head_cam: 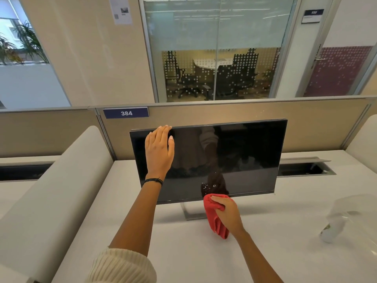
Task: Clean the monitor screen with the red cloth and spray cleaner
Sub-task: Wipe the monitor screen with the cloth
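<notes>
Two hands are at work on the wide, black, glossy flat-panel monitor (240, 152), which stands on a slim metal foot on the white counter (275, 242), its long axis running left to right. The left hand (159, 149) lies flat and spread on the upper left of the glass, fingers curled over the top edge, holding nothing and apparently steadying the panel. The right hand (228, 214) is clenched around the bunched red cloth (214, 216), whose upper end touches the bottom bezel just left of centre; the rest hangs below the fist. A patch of fine droplets sits on the glass directly above the cloth. Nearly the whole screen therefore lies above and to the right of the cloth, so the wiping hand would probably need to travel up and sideways along the long axis. The clear plastic spray bottle (334, 225), blurred, lies well apart on the counter to the right, nearer the right hand.
</notes>
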The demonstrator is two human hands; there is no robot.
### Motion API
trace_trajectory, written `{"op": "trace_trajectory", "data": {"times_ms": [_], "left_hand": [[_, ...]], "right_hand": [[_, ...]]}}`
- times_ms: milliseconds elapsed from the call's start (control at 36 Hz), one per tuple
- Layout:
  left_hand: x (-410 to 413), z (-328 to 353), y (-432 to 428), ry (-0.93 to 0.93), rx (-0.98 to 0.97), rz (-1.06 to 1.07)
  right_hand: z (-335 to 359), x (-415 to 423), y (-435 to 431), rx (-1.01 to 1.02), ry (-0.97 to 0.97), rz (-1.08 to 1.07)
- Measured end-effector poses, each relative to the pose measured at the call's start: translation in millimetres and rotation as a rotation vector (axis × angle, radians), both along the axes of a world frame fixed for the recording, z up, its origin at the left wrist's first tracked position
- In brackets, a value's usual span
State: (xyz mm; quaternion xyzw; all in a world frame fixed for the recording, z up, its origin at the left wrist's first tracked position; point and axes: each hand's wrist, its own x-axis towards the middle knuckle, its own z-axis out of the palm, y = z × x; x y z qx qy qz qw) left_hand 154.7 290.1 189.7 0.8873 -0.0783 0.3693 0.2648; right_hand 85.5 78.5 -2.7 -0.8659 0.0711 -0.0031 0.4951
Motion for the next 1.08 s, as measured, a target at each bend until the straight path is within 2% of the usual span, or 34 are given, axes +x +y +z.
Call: {"op": "trace_trajectory", "data": {"times_ms": [139, 250, 472, 556, 639, 750, 861, 917, 1000, 1083], "left_hand": [[0.5, 0.6, 0.4, 0.005, 0.001, 0.000], [0.7, 0.3, 0.7, 0.001, 0.007, 0.000], [1.6, -1.1, -1.0, 0.004, -0.016, 0.003], [2.3, -0.9, -0.4, 0.005, -0.015, 0.005], [2.3, -0.4, -0.7, 0.012, -0.016, 0.009], [1.6, -0.1, -2.7, 0.012, -0.039, 0.009], [1.3, 0.5, -3.8, 0.014, -0.042, 0.007], [1.9, -0.2, -3.7, 0.018, -0.042, 0.010], [2.9, -1.6, -3.8, 0.026, -0.054, 0.014], [3.8, -2.8, -5.5, 0.026, -0.070, 0.018]], "right_hand": [[35.1, -4.9, -13.9, 0.266, -0.069, -0.131], [48.9, -8.6, -37.8, 0.412, -0.200, -0.377], [55.2, -3.7, -85.9, 0.347, -0.364, -0.868], [51.7, 1.8, -99.1, 0.292, -0.374, -0.954], [46.9, 5.8, -100.3, 0.254, -0.341, -0.935], [32.8, 8.4, -90.2, 0.168, -0.291, -0.801], [42.8, 1.9, -80.3, 0.300, -0.158, -0.771], [44.4, -4.1, -75.9, 0.304, -0.095, -0.691], [28.4, -3.8, -75.7, 0.125, -0.183, -0.707], [8.2, -2.2, -73.5, -0.095, -0.096, -0.592]]}}
